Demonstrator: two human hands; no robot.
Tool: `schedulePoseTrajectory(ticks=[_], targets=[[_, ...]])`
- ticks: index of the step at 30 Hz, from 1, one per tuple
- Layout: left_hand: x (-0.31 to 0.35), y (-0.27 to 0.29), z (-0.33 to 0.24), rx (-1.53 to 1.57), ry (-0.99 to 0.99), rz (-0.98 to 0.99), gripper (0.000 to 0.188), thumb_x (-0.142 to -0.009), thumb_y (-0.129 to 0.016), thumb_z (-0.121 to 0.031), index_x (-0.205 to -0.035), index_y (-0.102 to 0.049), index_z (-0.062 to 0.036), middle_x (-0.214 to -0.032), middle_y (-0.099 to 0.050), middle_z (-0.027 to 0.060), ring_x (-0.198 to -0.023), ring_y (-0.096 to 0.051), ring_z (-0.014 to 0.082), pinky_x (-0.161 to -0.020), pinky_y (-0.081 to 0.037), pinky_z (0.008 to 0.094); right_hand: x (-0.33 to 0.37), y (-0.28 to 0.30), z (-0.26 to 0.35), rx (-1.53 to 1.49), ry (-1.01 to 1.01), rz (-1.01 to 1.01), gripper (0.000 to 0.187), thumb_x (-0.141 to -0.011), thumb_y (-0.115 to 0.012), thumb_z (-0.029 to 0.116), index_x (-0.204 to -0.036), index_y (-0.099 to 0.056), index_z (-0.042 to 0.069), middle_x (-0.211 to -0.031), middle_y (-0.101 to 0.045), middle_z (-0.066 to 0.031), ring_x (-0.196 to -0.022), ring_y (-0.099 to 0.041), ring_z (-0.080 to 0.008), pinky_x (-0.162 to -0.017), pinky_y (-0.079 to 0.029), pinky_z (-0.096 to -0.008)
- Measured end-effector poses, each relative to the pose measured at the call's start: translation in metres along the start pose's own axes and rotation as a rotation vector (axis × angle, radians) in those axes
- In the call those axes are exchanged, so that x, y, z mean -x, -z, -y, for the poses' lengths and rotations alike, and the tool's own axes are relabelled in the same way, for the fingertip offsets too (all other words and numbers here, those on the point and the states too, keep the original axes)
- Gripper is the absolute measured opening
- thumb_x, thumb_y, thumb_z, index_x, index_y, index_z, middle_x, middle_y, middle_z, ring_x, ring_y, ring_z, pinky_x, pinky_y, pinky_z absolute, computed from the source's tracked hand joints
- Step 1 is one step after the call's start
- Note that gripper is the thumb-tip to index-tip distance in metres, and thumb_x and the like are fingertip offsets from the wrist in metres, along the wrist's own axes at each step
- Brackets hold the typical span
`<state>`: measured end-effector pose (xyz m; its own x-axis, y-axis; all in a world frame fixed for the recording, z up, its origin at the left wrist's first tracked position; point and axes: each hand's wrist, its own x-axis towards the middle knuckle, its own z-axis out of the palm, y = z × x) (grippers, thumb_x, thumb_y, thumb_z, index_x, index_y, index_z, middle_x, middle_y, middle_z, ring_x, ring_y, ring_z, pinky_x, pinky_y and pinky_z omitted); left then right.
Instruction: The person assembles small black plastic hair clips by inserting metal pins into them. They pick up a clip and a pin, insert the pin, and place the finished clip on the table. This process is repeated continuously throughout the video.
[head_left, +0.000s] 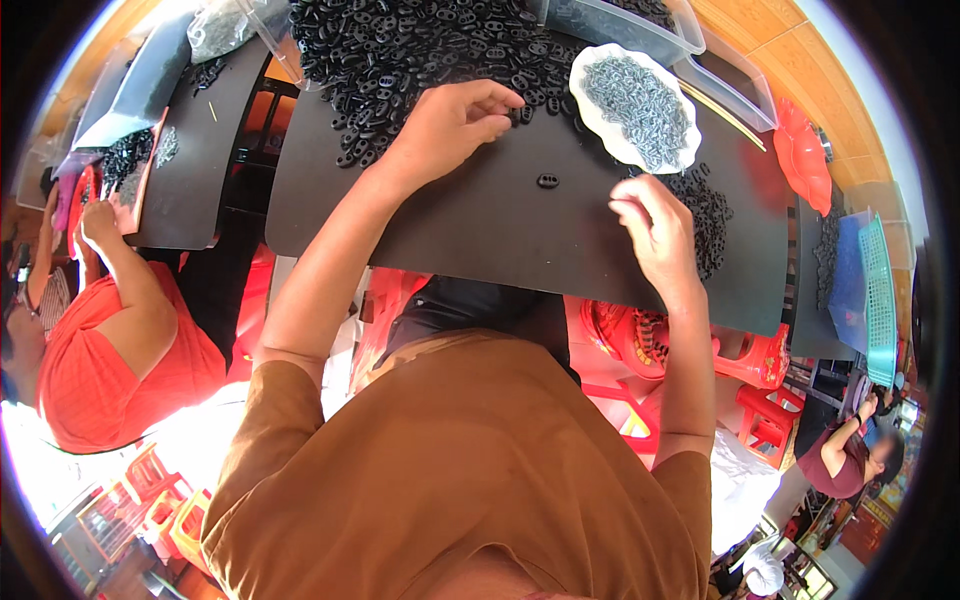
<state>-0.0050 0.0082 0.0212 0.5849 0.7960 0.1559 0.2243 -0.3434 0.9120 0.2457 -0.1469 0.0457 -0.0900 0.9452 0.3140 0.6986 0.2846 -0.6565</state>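
Note:
My left hand (455, 130) is at the near edge of a big heap of black oval plastic pieces with holes (400, 50). Its fingers are bent, with a gap between the thumb and fingertips, and no piece shows in it. My right hand (655, 230) is just below a white scalloped dish (583, 115) full of small silvery metal parts (640, 110). The right thumb and fingers are curled together; whatever may be between them is too small to make out. Between my hands, one black oval piece (548, 181) lies alone on the dark table (450, 225).
More small black pieces (712, 225) lie right of my right hand. Clear plastic bins (650, 25), yellowish sticks (725, 115) and a red dish (803, 155) line the far right. A person in red (130, 350) works at the left table. Red stools (765, 415) stand below.

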Motion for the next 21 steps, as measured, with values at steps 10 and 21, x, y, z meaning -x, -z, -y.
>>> schedulePoseTrajectory(ticks=[10, 21], targets=[[0.004, -0.003, -0.002, 0.666, 0.091, 0.111, 0.031, -0.094, -0.065, -0.007, -0.125, -0.063, -0.0062, -0.101, -0.063, -0.0013, -0.092, -0.063, 0.0077, -0.083, -0.053, 0.0221, -0.082, -0.059, -0.009, -0.134, 0.087, 0.136, 0.009, -0.085, -0.064, -0.003, -0.094, -0.066, 0.000, -0.083, -0.066, -0.0063, -0.074, -0.064, -0.0137, -0.068, -0.051, -0.0287], [0.000, -0.018, -0.003, 0.652, 0.119, 0.053, 0.017, -0.095, -0.066, -0.009, -0.112, -0.063, -0.0071, -0.100, -0.065, 0.0012, -0.089, -0.065, 0.0097, -0.080, -0.053, 0.0231, -0.079, -0.063, 0.004, -0.568, -0.044, -0.111, 0.017, -0.090, -0.065, -0.006, -0.104, -0.070, 0.002, -0.091, -0.069, -0.0046, -0.082, -0.068, -0.0096, -0.072, -0.055, -0.0237]])
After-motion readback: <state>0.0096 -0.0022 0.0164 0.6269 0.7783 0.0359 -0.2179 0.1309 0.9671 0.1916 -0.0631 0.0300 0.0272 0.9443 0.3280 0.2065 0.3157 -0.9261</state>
